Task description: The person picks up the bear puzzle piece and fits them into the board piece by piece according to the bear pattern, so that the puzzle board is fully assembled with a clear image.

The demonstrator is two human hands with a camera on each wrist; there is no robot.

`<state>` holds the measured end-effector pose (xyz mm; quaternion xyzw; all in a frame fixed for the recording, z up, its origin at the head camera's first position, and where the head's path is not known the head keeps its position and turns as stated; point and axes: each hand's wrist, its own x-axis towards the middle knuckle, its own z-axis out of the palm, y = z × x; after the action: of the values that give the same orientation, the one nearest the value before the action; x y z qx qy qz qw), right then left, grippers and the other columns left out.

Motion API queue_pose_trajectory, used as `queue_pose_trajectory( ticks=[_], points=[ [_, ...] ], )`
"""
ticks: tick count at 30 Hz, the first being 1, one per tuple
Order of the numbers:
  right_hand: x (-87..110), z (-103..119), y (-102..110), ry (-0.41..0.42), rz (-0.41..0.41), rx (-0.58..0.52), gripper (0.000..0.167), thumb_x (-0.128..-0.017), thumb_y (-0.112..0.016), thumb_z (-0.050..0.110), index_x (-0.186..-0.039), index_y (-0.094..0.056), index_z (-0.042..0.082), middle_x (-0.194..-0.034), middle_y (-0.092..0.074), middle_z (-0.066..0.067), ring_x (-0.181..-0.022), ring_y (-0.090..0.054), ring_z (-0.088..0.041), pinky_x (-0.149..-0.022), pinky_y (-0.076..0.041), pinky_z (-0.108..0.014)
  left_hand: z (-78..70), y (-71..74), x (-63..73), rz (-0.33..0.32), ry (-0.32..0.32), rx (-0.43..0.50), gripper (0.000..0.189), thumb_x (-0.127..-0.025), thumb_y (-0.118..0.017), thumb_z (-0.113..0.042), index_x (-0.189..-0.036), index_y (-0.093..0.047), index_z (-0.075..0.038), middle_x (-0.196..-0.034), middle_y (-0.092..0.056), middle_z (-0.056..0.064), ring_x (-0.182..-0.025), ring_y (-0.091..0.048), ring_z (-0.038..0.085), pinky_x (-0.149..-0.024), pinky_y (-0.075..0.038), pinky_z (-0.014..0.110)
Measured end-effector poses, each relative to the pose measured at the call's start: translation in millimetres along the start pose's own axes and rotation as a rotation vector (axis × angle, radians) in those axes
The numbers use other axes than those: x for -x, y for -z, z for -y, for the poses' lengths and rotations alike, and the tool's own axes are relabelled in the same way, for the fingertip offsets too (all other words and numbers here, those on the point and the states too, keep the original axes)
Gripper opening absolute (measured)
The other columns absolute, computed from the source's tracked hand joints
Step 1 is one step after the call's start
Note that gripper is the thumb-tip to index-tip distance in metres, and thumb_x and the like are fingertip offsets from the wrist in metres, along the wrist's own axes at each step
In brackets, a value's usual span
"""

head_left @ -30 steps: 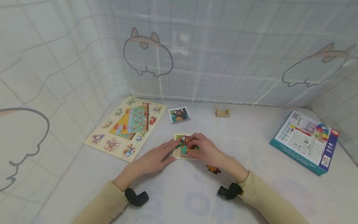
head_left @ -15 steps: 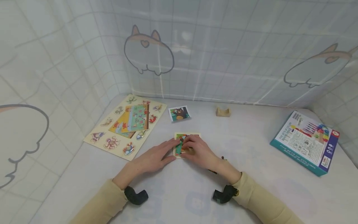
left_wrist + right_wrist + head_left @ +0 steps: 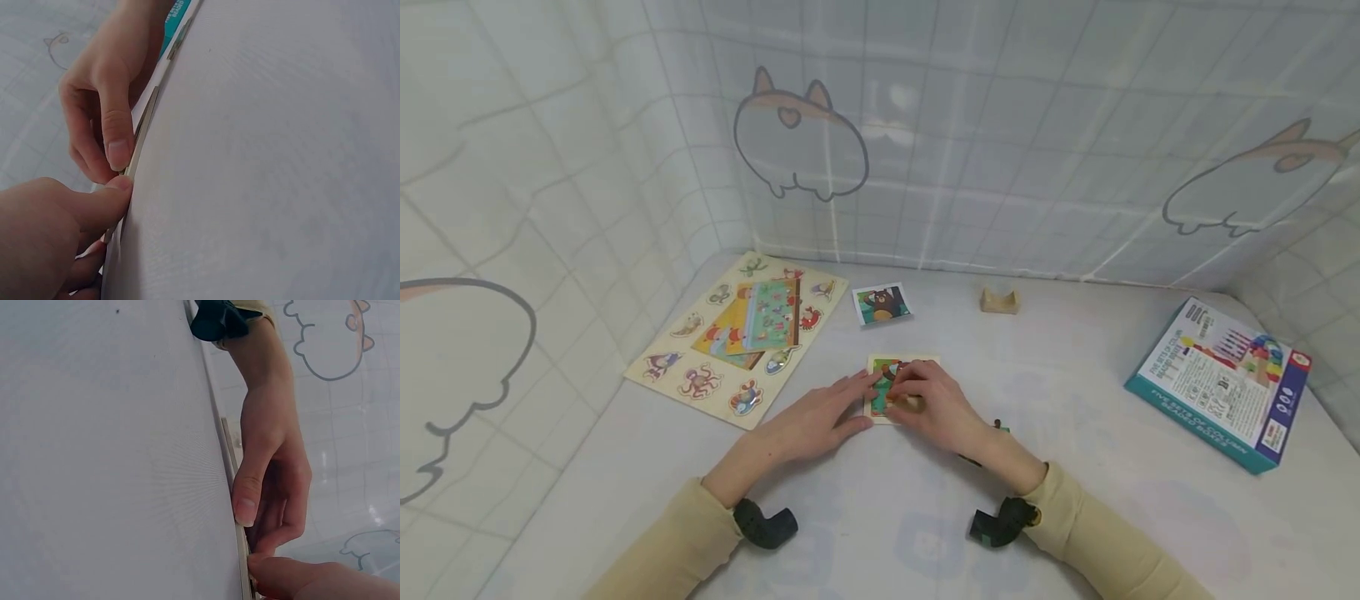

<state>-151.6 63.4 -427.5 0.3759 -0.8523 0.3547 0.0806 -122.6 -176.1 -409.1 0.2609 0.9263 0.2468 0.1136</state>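
A small wooden jigsaw board with a green, brown and teal bear picture lies in front of me. My left hand holds it at its left side, thumb at the near corner and fingertips over the left edge. Bent over the board, my right hand pinches a jigsaw piece against the picture; most of that piece is hidden under the fingers. The left wrist view shows the left thumb on the board's edge, close to the right thumb. Beneath the right forearm a loose jigsaw piece partly shows.
A bear picture card lies beyond the board, with a small notched wooden block to its right. On the left is a large sea-animal board bearing picture boards. A teal-edged box lies at the right.
My right hand has shifted left and slightly down over the board, bringing the piece down into the picture. Its forearm now covers more of the loose piece. My left hand has stayed put.
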Motion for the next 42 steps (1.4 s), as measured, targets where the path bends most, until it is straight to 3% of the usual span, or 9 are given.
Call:
queue_pose_trajectory(
  ticks=[9,17,23,27,42],
  points=[
    [-0.4,-1.3,0.1,0.022,0.033,-0.038,0.013,-0.085,-0.081,0.016,-0.094,-0.081,0.007,-0.105,-0.063,-0.005,-0.106,-0.056,-0.022,-0.089,-0.053,-0.036,-2.1,2.4,-2.2,-0.021,-0.089,-0.089,0.049,-0.101,-0.059,-0.035,-0.143,-0.055,-0.009,-0.16,-0.038,-0.001,-0.15,-0.031,0.02,-0.116,-0.038,0.044],
    [-2.5,-5.7,8.1,0.055,0.044,-0.029,0.009,-0.088,-0.077,0.009,-0.096,-0.08,0.008,-0.104,-0.066,-0.005,-0.1,-0.056,-0.02,-0.085,-0.051,-0.033,-3.0,1.7,-3.4,-0.041,-0.129,-0.15,0.048,-0.101,-0.06,-0.033,-0.141,-0.057,-0.008,-0.156,-0.045,0.0,-0.147,-0.037,0.022,-0.116,-0.039,0.042],
    [-3.2,-13.3,15.0,-0.001,0.057,0.008,0.011,-0.089,-0.074,0.003,-0.097,-0.079,0.009,-0.105,-0.065,-0.004,-0.099,-0.057,-0.021,-0.085,-0.053,-0.034,-1.1,-0.9,-4.5,-0.072,-0.157,-0.156,0.044,-0.1,-0.063,-0.031,-0.138,-0.061,-0.01,-0.153,-0.049,0.0,-0.145,-0.04,0.021,-0.115,-0.04,0.041],
    [-4.4,-16.1,19.4,-0.04,0.069,0.017,0.013,-0.09,-0.072,0.001,-0.097,-0.078,0.009,-0.107,-0.065,-0.004,-0.1,-0.057,-0.023,-0.087,-0.053,-0.038,-1.7,-0.6,-5.1,-0.055,-0.186,-0.142,0.042,-0.101,-0.061,-0.028,-0.139,-0.061,-0.011,-0.152,-0.05,0.0,-0.145,-0.04,0.021,-0.116,-0.039,0.041],
    [-6.9,-21.1,26.6,-0.097,0.126,0.065,0.016,-0.092,-0.073,0.01,-0.106,-0.078,0.009,-0.109,-0.065,-0.004,-0.102,-0.056,-0.021,-0.086,-0.053,-0.038,-0.9,-2.6,-6.4,-0.034,-0.209,-0.124,0.042,-0.103,-0.057,-0.023,-0.144,-0.055,-0.014,-0.154,-0.047,-0.003,-0.145,-0.041,0.019,-0.115,-0.04,0.04]
  ],
)
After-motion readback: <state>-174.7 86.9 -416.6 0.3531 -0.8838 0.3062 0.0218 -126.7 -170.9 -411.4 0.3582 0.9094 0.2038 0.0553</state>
